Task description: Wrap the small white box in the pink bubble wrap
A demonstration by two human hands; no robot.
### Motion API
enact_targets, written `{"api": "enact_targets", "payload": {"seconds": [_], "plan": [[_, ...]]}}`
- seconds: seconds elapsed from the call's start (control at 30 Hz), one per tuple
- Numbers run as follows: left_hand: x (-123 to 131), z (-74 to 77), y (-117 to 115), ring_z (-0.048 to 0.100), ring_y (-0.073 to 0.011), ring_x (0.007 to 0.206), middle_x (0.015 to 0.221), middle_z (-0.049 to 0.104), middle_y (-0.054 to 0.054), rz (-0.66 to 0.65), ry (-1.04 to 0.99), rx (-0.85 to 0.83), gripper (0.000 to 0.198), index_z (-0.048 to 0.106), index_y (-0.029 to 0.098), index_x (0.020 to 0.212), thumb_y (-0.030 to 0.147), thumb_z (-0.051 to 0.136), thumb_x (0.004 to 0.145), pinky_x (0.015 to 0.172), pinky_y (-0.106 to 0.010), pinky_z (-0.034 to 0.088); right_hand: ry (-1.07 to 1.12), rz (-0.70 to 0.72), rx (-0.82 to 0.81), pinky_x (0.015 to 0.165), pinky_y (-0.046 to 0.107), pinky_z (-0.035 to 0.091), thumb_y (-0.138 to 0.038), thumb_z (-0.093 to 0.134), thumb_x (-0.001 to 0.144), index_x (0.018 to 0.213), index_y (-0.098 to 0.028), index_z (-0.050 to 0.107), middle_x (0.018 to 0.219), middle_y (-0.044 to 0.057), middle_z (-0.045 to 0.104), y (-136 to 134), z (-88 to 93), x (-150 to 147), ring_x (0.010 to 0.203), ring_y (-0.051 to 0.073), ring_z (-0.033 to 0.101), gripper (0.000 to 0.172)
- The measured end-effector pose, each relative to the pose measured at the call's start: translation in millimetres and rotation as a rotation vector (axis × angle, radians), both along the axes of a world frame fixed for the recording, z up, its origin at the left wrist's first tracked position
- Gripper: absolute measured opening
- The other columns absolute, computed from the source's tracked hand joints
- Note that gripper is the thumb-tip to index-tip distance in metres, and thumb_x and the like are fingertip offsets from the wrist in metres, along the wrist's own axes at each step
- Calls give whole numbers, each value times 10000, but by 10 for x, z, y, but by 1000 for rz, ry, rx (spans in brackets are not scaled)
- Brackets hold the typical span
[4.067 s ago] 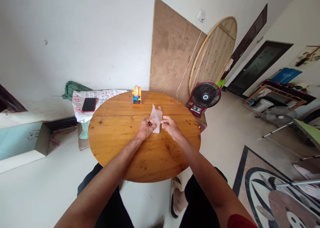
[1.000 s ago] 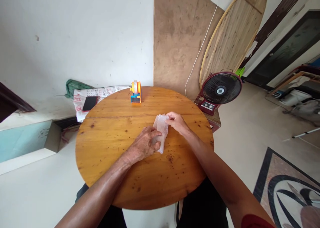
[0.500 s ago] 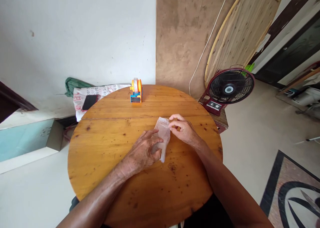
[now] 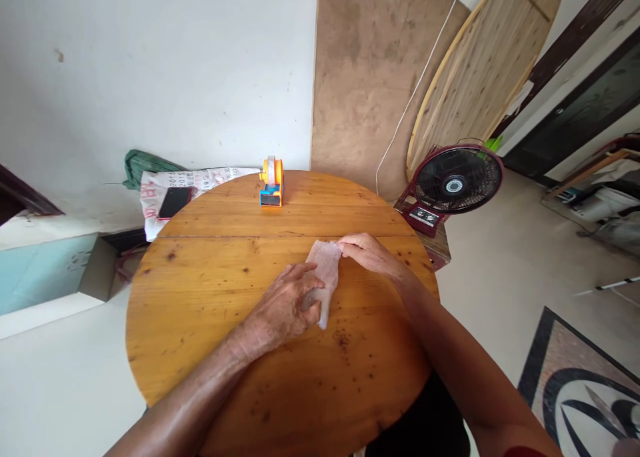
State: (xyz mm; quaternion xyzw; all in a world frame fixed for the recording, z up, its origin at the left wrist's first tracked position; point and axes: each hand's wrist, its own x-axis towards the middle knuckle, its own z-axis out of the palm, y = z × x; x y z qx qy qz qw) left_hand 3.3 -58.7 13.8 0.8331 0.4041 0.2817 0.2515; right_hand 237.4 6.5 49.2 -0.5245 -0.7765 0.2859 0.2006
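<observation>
A narrow piece of crinkled, translucent plastic wrap [image 4: 326, 263] lies on the round wooden table [image 4: 200, 290]; whether anything is inside it I cannot tell. My left hand [image 4: 293, 297] rests on its left side with the fingers spread, covering part of it. At its upper right corner, the thumb and fingers of my right hand [image 4: 367, 251] are pinched together on the edge. Farther back on the table stands an orange and blue tape dispenser [image 4: 271, 183] with a roll of tape on it.
A dark red fan [image 4: 453, 185] stands beyond the table's right edge. At the back left are a printed white sack [image 4: 155, 183] with a dark phone-like slab [image 4: 175, 203] on it and a green bag [image 4: 150, 167]. A large round wooden board [image 4: 480, 70] leans on the wall.
My right hand's fingers have closed from a loose, spread pose into a pinch at the wrap's upper right corner. My left hand stays on the wrap. The view has shifted slightly.
</observation>
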Motion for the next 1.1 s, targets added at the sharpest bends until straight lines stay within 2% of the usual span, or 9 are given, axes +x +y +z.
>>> {"api": "enact_targets", "payload": {"seconds": [0.1, 0.17, 0.3, 0.4, 0.5, 0.7, 0.77, 0.9, 1.1], "plan": [[5, 45, -6, 531, -274, 1207, 1332, 546, -112, -11, 7, 3, 285, 674, 204, 1007, 156, 587, 739, 984, -433, 472, 100, -2, -25, 771, 268, 455, -345, 430, 921, 819, -156, 699, 798, 26, 701, 104, -72, 28, 794, 172, 638, 344], [8, 72, -11, 527, -270, 1217, 1332, 548, -110, -20, 14, -5, 277, 672, 204, 1001, 147, 576, 747, 987, -431, 474, 191, -17, -31, 758, 263, 458, -319, 450, 905, 900, -142, 709, 744, 30, 695, 165, -160, 37, 734, 158, 643, 314], [16, 88, -19, 518, -270, 1236, 1366, 528, -95, -7, 20, -48, 284, 670, 217, 996, 127, 582, 741, 999, -438, 475, 265, -18, -115, 623, 234, 449, -273, 484, 875, 1054, -130, 677, 642, -6, 643, 269, -271, 49, 569, 124, 622, 300], [21, 83, -28, 503, -278, 1258, 1415, 478, -99, 15, 3, -78, 289, 676, 219, 1001, 120, 577, 748, 982, -443, 491, 206, 54, -155, 544, 213, 398, -274, 470, 893, 1140, -147, 643, 567, -41, 587, 359, -233, 73, 494, 105, 591, 327], [24, 82, -35, 466, -297, 1301, 1463, 417, -106, 25, -27, -80, 294, 685, 216, 997, 113, 572, 746, 982, -456, 492, 131, 147, -159, 544, 208, 378, -223, 468, 888, 1210, -164, 618, 515, -57, 560, 454, -152, 85, 485, 97, 566, 360], [34, 93, -25, 495, -280, 1284, 1459, 434, -70, 21, -102, -147, 328, 675, 250, 999, 104, 563, 728, 945, -438, 534, 66, 359, -271, 540, 206, 400, -94, 479, 778, 1199, -170, 627, 688, -32, 624, 459, -35, 83, 518, 87, 551, 452], [35, 96, -16, 490, -270, 1291, 1442, 457, -68, 5, -121, -145, 321, 670, 255, 1004, 114, 555, 739, 974, -455, 516, 53, 392, -247, 562, 209, 401, -63, 468, 745, 1158, -179, 647, 759, -21, 644, 399, 4, 113, 583, 98, 560, 465], [37, 110, 0, 490, -257, 1292, 1415, 489, -69, 1, -129, -130, 314, 666, 262, 1004, 118, 539, 757, 995, -457, 502, 30, 360, -127, 668, 224, 403, -72, 484, 749, 999, -191, 691, 869, -9, 682, 319, 37, 192, 753, 129, 583, 346], [44, 140, 4, 516, -254, 1271, 1399, 513, -21, -14, -115, -123, 324, 658, 300, 1027, 133, 555, 769, 1015, -447, 492, 33, 276, -92, 669, 227, 372, -89, 498, 768, 976, -203, 677, 863, -16, 685, 293, 36, 212, 734, 125, 566, 297]]}}
